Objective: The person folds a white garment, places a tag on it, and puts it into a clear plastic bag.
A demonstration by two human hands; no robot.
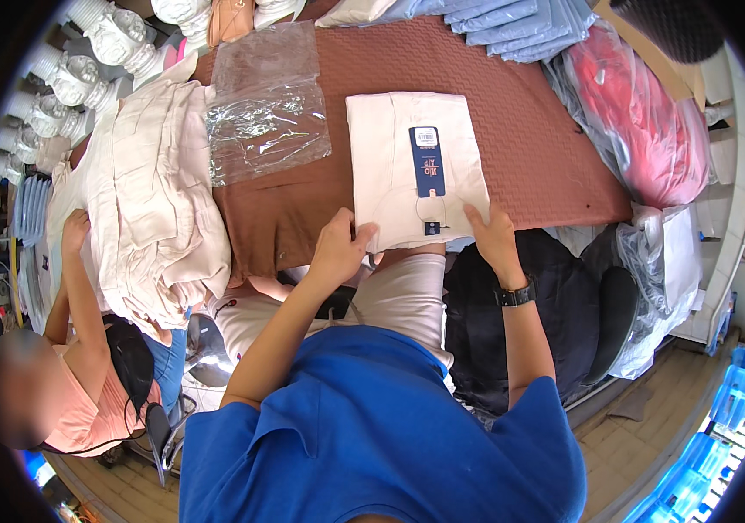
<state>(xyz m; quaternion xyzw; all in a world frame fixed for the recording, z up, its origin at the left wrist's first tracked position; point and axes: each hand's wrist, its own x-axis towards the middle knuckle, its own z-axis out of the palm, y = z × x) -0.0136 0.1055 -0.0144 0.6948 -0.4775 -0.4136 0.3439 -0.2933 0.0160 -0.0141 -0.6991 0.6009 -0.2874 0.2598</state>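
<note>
A folded cream garment (390,174) lies flat on the brown-covered table (529,139) in front of me. A long navy hang tag (427,166) rests on it, joined by a thin loop to a small dark label (432,228) near its front edge. My left hand (340,247) is closed on the garment's near left corner, thumb on top. At the near right corner, my right hand (493,235) grips the edge the same way, with a dark watch on its wrist. The fingers underneath are partly hidden. Left of the garment lies a flat clear plastic bag (268,113).
A heap of cream garments (150,192) covers the table's left end, where a seated person's hand (76,228) touches it. Bagged light-blue garments (520,26) are stacked at the far edge. Pink and red bagged goods (634,113) and a black bag (520,322) stand right.
</note>
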